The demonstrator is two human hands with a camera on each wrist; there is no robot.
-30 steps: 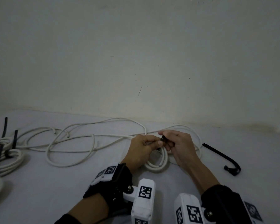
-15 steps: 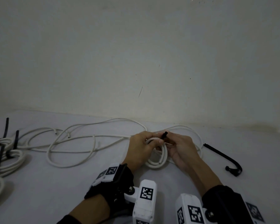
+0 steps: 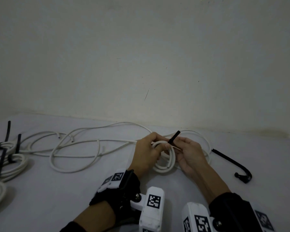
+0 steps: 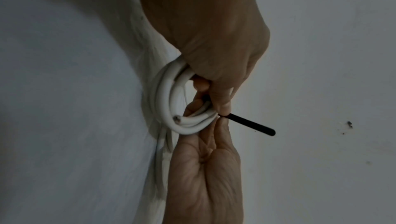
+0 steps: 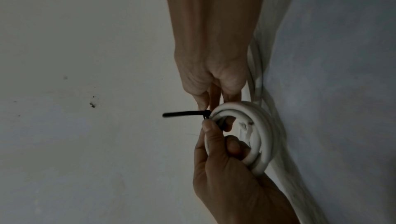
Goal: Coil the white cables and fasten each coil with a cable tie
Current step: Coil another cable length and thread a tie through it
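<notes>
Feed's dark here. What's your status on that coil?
Left hand grips coil. Right hand pinches black tie at it, tail free. Nothing blocking.

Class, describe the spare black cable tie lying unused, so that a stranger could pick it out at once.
Start at the two hands working on the small white coil. Look to the right hand's outer side: the spare black cable tie lies alone on the white surface. Unlike the other ties, it wraps no cable and nobody holds it.

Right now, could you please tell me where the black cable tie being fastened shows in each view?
Head: cable tie sticks up between both hands, centre.
Left wrist: cable tie points right, mid-frame.
Right wrist: cable tie points left, mid-frame.
Shared landmark: the white coil it wraps.
</notes>
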